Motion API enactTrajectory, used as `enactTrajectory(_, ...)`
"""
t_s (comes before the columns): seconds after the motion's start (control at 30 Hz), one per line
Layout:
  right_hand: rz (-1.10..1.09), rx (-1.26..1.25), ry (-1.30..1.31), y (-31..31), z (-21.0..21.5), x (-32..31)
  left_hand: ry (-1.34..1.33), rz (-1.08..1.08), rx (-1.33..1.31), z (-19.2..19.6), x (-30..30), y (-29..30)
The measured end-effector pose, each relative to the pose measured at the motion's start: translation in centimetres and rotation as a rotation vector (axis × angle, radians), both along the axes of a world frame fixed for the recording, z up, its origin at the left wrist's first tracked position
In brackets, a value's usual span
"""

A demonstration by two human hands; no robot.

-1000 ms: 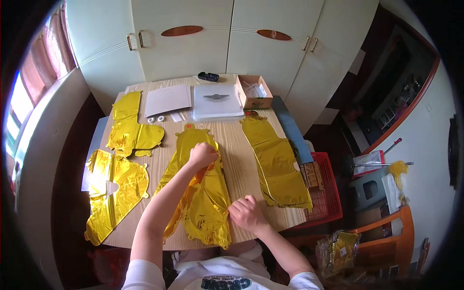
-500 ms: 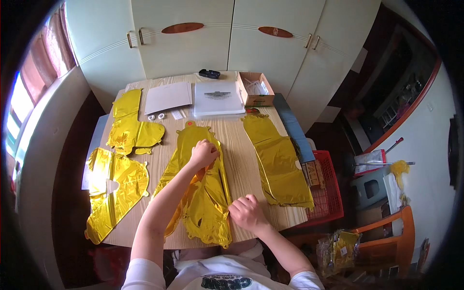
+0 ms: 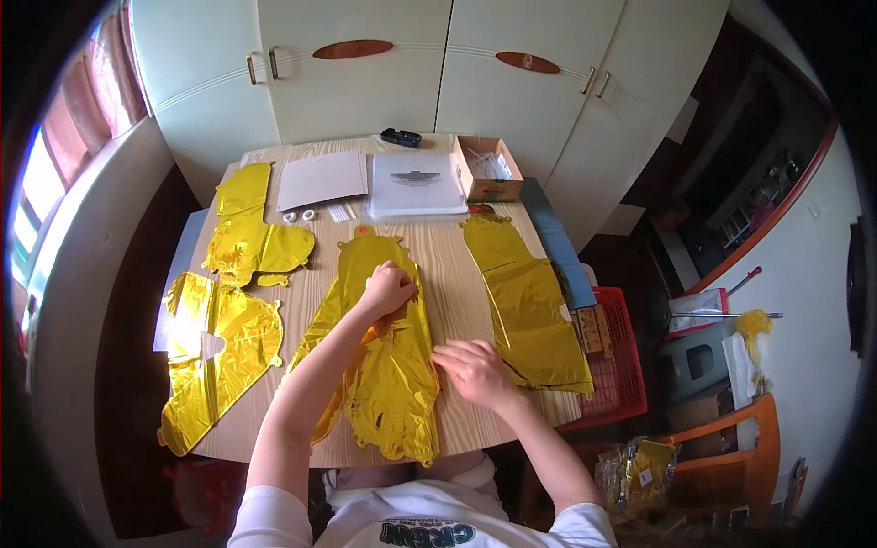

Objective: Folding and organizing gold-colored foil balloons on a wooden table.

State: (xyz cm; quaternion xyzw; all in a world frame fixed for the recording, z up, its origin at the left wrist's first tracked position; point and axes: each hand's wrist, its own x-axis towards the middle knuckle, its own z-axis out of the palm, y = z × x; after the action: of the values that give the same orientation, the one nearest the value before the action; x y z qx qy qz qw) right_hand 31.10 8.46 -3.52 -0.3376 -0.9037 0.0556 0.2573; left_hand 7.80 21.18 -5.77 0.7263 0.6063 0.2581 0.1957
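Note:
A large flat gold foil balloon (image 3: 388,402) lies creased on the table in front of me, with a scalloped edge and small tabs. My left hand (image 3: 390,290) is closed on its upper right part, fingers curled down against the foil. By the balloon's right edge, my right hand (image 3: 472,373) rests with its fingers stretched out, fingertips touching the foil. Another flat gold foil balloon (image 3: 528,306) lies to the right of this hand. On the left are a boot-like gold foil piece (image 3: 245,228) and a shiny gold foil piece (image 3: 228,352) below it.
Along the table's far side are grey card sheets (image 3: 322,181), a stack of clear plastic bags (image 3: 416,187), small white rolls (image 3: 308,216), a black object (image 3: 400,138) and an open cardboard box (image 3: 489,169). A red basket (image 3: 621,365) and a wooden chair (image 3: 754,447) stand at the right.
My right hand has moved up along the balloon's right edge and its curled fingers have straightened. The raised fold on that side now lies flatter. My left hand stays on the foil.

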Motion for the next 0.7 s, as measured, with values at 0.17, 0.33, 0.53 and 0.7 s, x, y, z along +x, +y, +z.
enactTrajectory(0.17, 0.035, -0.019, 0.014, 0.1, -0.9, 0.1, -0.013, -0.005, -0.001, -0.3, -0.1, 0.2)
enactTrajectory(0.33, 0.038, -0.005, 0.029, -0.1, -1.5, 0.2, -0.001, -0.011, -0.005, -0.8, -0.3, 0.4)
enactTrajectory(0.53, 0.048, 0.005, 0.041, -0.2, -1.6, 0.1, -0.004, -0.04, -0.006, -1.2, -0.7, 0.7)
enactTrajectory(0.7, 0.042, 0.006, 0.03, -0.2, -1.8, 0.3, -0.002, -0.038, -0.015, -0.9, -0.4, 0.6)
